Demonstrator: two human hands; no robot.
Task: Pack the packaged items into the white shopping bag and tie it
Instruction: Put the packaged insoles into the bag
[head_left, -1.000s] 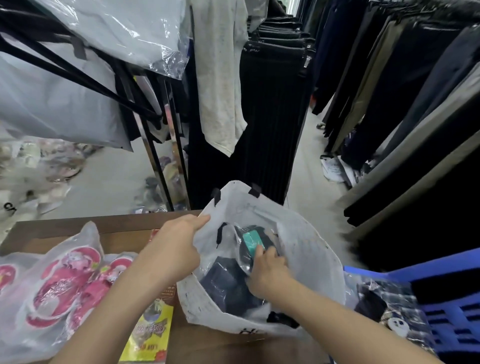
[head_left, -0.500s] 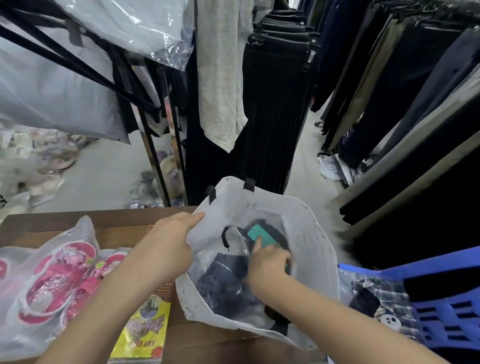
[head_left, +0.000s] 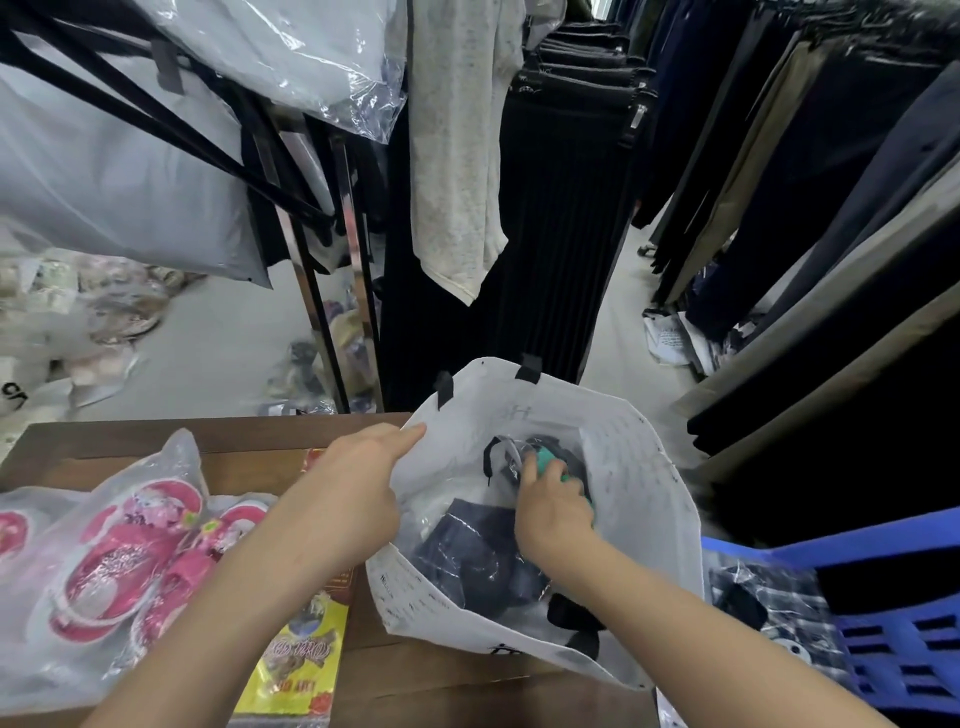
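Packing looks partway, imo: dark pkgs (head_left: 470, 553) sit inside white shopping bag (head_left: 641, 512), pink-sandal pkt (head_left: 119, 564) on table (head_left: 104, 439) at bag's 9 o'clock not yet in, bag untied. L hand (head_left: 358, 488) pinches bag rim at 10 o'clock; R hand (head_left: 553, 512), fingers curled, grips teal-tagged pkt (head_left: 545, 460) inside.

I am looking down an aisle of pale grey floor (head_left: 208, 364) in soft, even light. On the right hang rows of dark and khaki trousers (head_left: 831, 208); straight ahead is a rail of black pleated garments (head_left: 561, 234) with a pale speckled garment (head_left: 457, 156) in front of it. A black metal rack (head_left: 311, 291) on the left carries a grey garment in a clear plastic cover (head_left: 291, 47). Loose packets (head_left: 78, 312) lie on the floor beyond the brown wooden table (head_left: 156, 436). A blue plastic crate (head_left: 909, 623) stands at lower right.
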